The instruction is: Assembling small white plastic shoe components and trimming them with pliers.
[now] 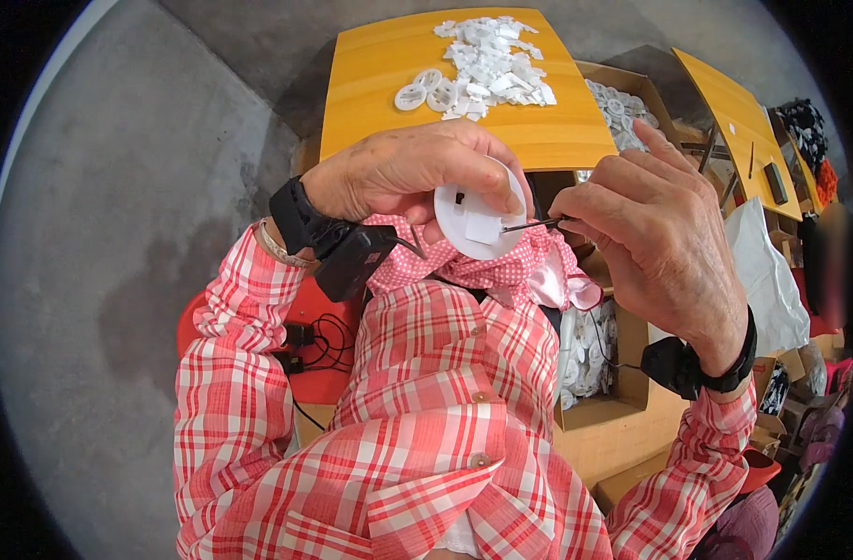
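My left hand grips a round white plastic disc in front of my chest, thumb lying across its face. A small black part and a raised rectangular piece show on the disc. In my right hand, closed fingers pinch a thin dark metal tool, perhaps a screwdriver. Its tip reaches the edge of the rectangular piece. The tool's handle is hidden by the fingers.
Ahead stands a yellow table with a heap of small white plastic parts. A cardboard box of white parts sits by my right side. Behind me is a red stool; a second yellow table stands far right.
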`<state>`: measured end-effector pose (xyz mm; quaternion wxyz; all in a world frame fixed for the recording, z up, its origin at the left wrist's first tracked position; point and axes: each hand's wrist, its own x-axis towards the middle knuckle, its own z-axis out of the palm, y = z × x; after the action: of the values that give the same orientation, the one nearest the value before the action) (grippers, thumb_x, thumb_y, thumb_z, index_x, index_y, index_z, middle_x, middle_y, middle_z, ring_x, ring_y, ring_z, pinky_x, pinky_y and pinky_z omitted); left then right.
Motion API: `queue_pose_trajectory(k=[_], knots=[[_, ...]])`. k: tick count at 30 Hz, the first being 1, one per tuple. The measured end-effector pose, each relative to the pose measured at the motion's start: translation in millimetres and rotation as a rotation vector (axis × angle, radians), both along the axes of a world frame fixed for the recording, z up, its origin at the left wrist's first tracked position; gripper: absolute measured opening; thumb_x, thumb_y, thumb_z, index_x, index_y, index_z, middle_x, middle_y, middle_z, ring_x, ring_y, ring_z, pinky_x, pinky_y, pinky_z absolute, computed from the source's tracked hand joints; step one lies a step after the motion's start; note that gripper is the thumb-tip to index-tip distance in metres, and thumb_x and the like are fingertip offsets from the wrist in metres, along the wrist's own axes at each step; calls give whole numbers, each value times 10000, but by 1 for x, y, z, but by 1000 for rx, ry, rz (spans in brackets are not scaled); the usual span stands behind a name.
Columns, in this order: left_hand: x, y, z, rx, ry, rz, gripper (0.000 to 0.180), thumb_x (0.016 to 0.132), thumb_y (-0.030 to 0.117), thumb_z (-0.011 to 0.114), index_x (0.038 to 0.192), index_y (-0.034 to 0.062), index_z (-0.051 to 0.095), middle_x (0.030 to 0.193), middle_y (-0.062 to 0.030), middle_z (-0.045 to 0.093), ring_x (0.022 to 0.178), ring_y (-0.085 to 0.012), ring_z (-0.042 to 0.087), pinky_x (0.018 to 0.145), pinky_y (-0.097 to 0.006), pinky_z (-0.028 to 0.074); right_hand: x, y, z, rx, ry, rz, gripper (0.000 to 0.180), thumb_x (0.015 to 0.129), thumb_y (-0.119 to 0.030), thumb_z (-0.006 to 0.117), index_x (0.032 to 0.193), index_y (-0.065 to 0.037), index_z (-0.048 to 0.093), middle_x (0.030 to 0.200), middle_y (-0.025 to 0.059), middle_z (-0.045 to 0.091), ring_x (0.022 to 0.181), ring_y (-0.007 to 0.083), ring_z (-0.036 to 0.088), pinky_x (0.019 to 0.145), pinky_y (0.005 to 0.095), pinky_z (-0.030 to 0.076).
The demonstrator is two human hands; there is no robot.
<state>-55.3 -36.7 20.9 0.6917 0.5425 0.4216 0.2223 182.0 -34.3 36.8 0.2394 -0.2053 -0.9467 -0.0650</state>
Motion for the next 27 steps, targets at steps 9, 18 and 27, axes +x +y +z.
queue_pose_trajectory(k=[9,18,27], knots=[[-4,4,-2,27,19,18,280,783,193,637,959,-25,637,783,-37,642,590,-57,585,478,-172,451,-1,-4,-2,-108,27,35,204,688,-20,671,886,-64,645,695,65,574,706,271,599,654,395,484],[-6,1,-8,85,65,90,289,776,177,646,988,-19,638,832,-45,647,624,-57,591,506,-166,450,-1,-4,-27,-346,139,56,207,714,11,651,917,-24,633,675,142,597,635,334,608,566,404,479],[-4,3,-4,259,98,95,261,791,188,647,966,-6,640,797,-20,631,632,-48,586,521,-170,455,-4,-14,-32,-765,258,-34,77,862,-48,593,911,6,616,609,125,580,539,239,565,491,330,428]])
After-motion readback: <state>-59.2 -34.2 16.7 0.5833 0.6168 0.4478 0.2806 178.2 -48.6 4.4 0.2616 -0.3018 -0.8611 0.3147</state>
